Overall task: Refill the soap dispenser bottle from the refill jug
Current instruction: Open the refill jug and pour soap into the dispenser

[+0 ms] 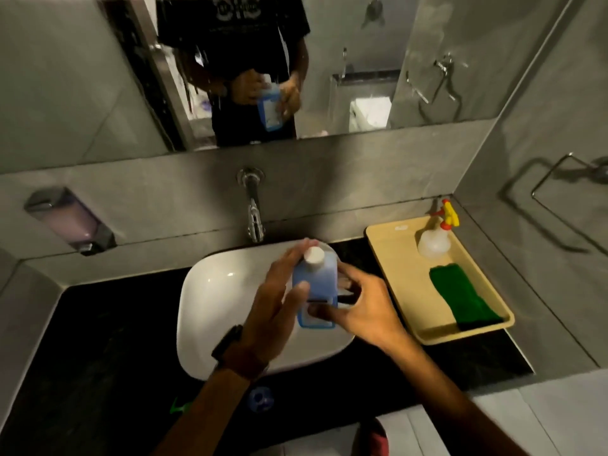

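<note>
A blue refill jug (315, 284) with a white cap (313, 255) is held upright over the white sink basin (214, 301). My left hand (279, 291) wraps its left side, thumb across the front and fingers behind near the cap. My right hand (358, 304) grips its right side and handle, thumb on the lower label. The cap is on. A grey wall-mounted soap dispenser (67, 218) with pale purple liquid hangs on the wall at the far left, well apart from both hands.
A chrome wall tap (254, 212) juts out over the basin, just behind the jug. On the black counter (105, 340) at right a beige tray (408, 311) holds a spray bottle (436, 236) and a green cloth (460, 297). A mirror (296, 60) hangs above.
</note>
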### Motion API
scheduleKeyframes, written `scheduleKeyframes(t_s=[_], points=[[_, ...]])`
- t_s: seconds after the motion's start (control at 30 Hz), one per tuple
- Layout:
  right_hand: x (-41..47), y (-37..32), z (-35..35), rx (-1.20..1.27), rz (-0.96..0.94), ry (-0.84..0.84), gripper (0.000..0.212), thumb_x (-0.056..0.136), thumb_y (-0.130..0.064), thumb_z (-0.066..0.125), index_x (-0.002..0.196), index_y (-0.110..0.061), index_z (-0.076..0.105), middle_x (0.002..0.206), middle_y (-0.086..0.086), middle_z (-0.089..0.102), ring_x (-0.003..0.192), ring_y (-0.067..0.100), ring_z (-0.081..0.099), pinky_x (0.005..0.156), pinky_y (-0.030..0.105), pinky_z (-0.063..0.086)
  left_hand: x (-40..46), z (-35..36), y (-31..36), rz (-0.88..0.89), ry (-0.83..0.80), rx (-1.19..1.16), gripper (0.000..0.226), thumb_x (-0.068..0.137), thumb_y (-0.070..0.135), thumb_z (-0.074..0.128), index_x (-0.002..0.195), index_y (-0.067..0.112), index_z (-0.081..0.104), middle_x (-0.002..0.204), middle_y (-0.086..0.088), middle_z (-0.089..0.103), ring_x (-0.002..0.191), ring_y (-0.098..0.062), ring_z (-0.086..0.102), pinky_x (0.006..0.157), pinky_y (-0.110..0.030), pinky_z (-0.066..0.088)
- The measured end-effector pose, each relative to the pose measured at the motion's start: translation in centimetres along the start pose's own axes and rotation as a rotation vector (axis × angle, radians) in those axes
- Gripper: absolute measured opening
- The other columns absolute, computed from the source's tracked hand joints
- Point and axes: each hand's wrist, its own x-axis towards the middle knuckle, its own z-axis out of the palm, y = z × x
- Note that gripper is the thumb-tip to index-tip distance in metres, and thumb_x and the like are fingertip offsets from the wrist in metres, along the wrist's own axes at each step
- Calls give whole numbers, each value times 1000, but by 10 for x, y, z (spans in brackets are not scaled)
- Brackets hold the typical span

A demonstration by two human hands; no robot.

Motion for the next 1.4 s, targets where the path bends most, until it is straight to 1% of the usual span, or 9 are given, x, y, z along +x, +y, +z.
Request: scheduleKeyframes(t_s=[0.17,0.27,0.43,0.63,0.77,0.93,1.07,1.27,1.4], points=[[49,-58,-31,-31,-74,-9,65,62,-43,97,114,-59,62,98,-34,72,91,-10,70,68,11,58,58,-26,48,164,38,52,37,105,21,41,141,22,49,140,13,59,128,-4,56,99,-17,48],[63,-82,-43,-58,-111,8,64,67,-36,96,123,-39,66,96,-29,72,90,-18,66,62,11,57,80,-36,72,244,90,114,36,97,43,56,132,37,52,128,14,64,117,-6,64,88,-21,57],[69,-109,-52,-149,-233,-3,68,74,-42,90,133,-20,64,123,-4,74,106,9,73,88,33,64,106,-34,98,362,182,332,52,82,49,69,127,26,59,104,16,51,91,-1,59,76,-10,50],[66,-117,-48,-178,-251,46,62,73,-45,89,125,-18,69,118,-4,76,97,8,74,85,27,63,107,-22,124,205,56,262,70,88,62,49,148,28,38,146,8,50,119,-1,55,102,-31,49],[65,-112,-54,-156,-205,115,67,70,-45,91,127,-20,68,117,-11,74,90,1,72,79,19,62,90,-28,125,261,55,129,29,100,39,40,126,44,51,109,27,59,97,10,62,79,-14,55],[67,-110,-57,-138,-163,133,71,65,-49,92,127,-25,68,97,-34,62,73,-16,63,58,1,49,90,-46,117,299,190,215,30,101,14,53,130,14,60,117,4,68,108,4,64,88,-12,52],[67,-110,-56,-147,-198,111,75,60,-65,84,124,-30,68,98,-28,67,79,-12,67,67,6,56,98,-50,118,327,123,296,35,97,25,60,131,19,60,119,-3,68,110,-11,66,92,-27,57],[72,-116,-60,-146,-191,113,70,64,-56,89,125,-28,67,90,-33,62,75,-18,65,61,3,51,109,-51,127,281,103,265,42,85,50,64,124,35,59,111,19,67,104,0,67,85,-16,56],[34,-49,-30,-147,-14,-60,72,62,-55,91,126,-32,66,95,-30,66,81,-12,68,66,8,56,75,-33,64,108,155,177,34,87,35,73,120,27,65,108,11,73,102,-7,71,85,-21,58]])
